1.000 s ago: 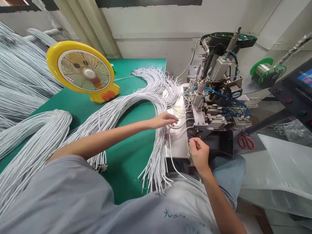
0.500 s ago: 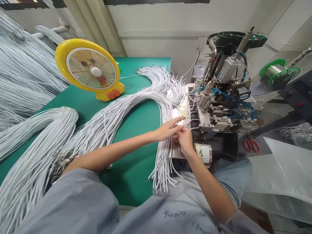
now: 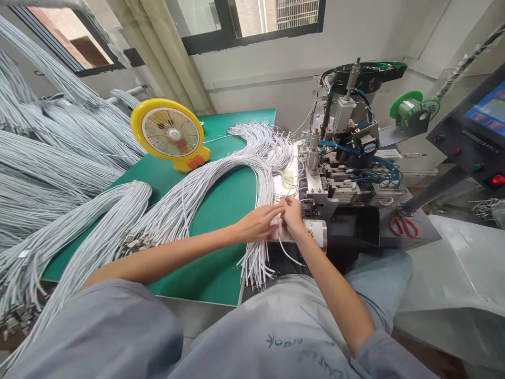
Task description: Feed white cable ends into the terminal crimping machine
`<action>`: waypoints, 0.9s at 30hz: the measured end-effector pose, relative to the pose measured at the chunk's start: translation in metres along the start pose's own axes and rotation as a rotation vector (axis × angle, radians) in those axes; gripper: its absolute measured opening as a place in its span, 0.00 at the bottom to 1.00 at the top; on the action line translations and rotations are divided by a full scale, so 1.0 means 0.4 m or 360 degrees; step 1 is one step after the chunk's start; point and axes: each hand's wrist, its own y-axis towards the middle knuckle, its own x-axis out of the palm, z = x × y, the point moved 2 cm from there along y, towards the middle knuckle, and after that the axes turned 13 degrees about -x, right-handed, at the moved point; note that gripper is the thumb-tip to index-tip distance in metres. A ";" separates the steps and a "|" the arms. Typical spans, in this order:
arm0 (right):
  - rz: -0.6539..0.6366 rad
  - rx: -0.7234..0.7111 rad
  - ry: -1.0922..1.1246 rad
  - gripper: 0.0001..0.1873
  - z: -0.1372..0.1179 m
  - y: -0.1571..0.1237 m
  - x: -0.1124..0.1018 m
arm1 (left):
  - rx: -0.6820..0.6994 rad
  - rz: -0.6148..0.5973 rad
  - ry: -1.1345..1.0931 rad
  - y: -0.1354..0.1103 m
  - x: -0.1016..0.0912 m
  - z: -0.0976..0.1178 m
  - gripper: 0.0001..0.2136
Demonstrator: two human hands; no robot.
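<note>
My right hand [image 3: 292, 215] is closed, fingertips pinched together, at the front edge of a machine [image 3: 327, 173] with metal cylinders and blue tubes. A single white cable [image 3: 290, 256] runs out from under its fingers and curves down toward my lap. My left hand [image 3: 257, 224] lies over a thick bundle of white cables [image 3: 254, 263], fingers stretched toward the right hand and thumb apart. Its fingertips come close to the right fingers; whether they touch is hard to tell. Other white cables lead into the machine's front edge above my hands.
A yellow fan [image 3: 171, 135] stands on the green table [image 3: 221, 205]. More cable bundles [image 3: 118, 210] lie at left. A labelled can [image 3: 316, 231], a dark flat tray-like thing [image 3: 366, 225], red-handled scissors [image 3: 404, 227], a wire spool [image 3: 414, 109] and a control panel [image 3: 473, 142] are at right.
The view has tilted up, bringing windows and the panel screen into sight. My left hand has moved back from the machine onto the bundle; a single cable now hangs apart below my right hand.
</note>
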 end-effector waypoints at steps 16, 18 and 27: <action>0.0013 0.0324 -0.0156 0.15 -0.033 -0.127 -0.026 | 0.0506 -0.0221 0.0265 -0.029 -0.010 -0.033 0.12; 0.0007 0.0430 -0.0013 0.13 -0.022 -0.123 -0.008 | 0.0534 -0.0223 0.0198 -0.037 -0.014 -0.041 0.12; 0.0200 0.0306 -0.0111 0.14 -0.015 -0.093 0.055 | 0.0446 -0.0446 -0.0030 -0.074 -0.008 -0.075 0.13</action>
